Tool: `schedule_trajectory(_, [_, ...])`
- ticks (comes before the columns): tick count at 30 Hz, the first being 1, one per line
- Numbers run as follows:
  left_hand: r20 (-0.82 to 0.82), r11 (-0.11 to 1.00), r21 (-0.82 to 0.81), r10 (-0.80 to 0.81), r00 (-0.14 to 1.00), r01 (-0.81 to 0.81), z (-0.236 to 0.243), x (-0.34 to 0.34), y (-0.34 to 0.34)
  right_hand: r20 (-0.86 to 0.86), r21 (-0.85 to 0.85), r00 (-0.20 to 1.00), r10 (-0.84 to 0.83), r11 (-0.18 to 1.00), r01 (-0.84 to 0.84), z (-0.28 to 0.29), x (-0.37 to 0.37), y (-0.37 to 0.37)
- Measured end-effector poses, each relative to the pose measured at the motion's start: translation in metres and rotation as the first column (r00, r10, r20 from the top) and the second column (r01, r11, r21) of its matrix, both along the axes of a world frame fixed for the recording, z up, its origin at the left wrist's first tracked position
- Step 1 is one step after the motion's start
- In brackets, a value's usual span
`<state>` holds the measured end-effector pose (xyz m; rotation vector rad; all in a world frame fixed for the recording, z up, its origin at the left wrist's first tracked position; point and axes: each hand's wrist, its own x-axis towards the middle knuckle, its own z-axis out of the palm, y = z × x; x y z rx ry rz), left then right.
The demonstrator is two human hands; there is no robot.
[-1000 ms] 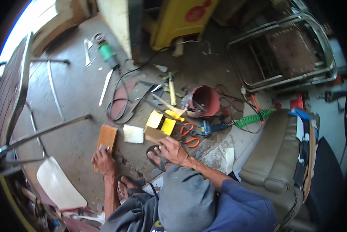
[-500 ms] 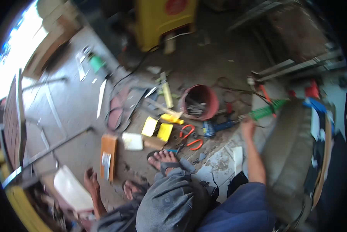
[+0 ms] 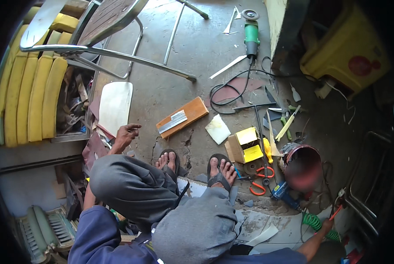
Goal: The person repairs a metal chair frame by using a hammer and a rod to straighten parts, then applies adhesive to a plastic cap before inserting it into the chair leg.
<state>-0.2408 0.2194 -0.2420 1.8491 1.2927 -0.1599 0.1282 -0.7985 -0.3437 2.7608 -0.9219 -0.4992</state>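
My left hand [image 3: 125, 137] hovers over the floor beside my left knee. Its fingers are slightly bent and apart, with nothing in them. A cream curved panel [image 3: 115, 108] lies just beyond it. Far to the right, my right hand [image 3: 325, 227] reaches down at a green coiled hose [image 3: 312, 221], next to a thin orange stick [image 3: 336, 212]. Its fingers are too hidden to tell what they grip. Near that hose lies a blue power tool [image 3: 285, 195]. Orange-handled scissors [image 3: 258, 180] rest by my right foot.
Ahead lie an orange-brown block [image 3: 183, 118], a white pad [image 3: 217, 129], a yellow box [image 3: 245, 146] and a red bucket [image 3: 301, 165]. A green angle grinder [image 3: 251, 37] with a trailing cord is farther off. A metal-framed chair [image 3: 131, 56] and stacked yellow cushions [image 3: 34, 97] stand left.
My view has swung to the right and tilted, so the floor items sit differently. My right hand has shifted from beside the blue tool to the green hose. My left hand stays empty.
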Motion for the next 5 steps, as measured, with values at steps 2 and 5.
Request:
schedule_trajectory(2, [0.032,0.999,-0.034,0.020,0.999,-0.019,-0.013,0.000,-0.018,0.081,-0.008,0.997,0.000,1.000,0.000,0.007,0.010,0.012])
schedule_trajectory(5, [0.058,0.996,-0.013,-0.085,0.995,0.086,-0.023,0.014,-0.033,0.136,-0.020,0.976,-0.168,0.985,0.172,0.011,0.008,0.041])
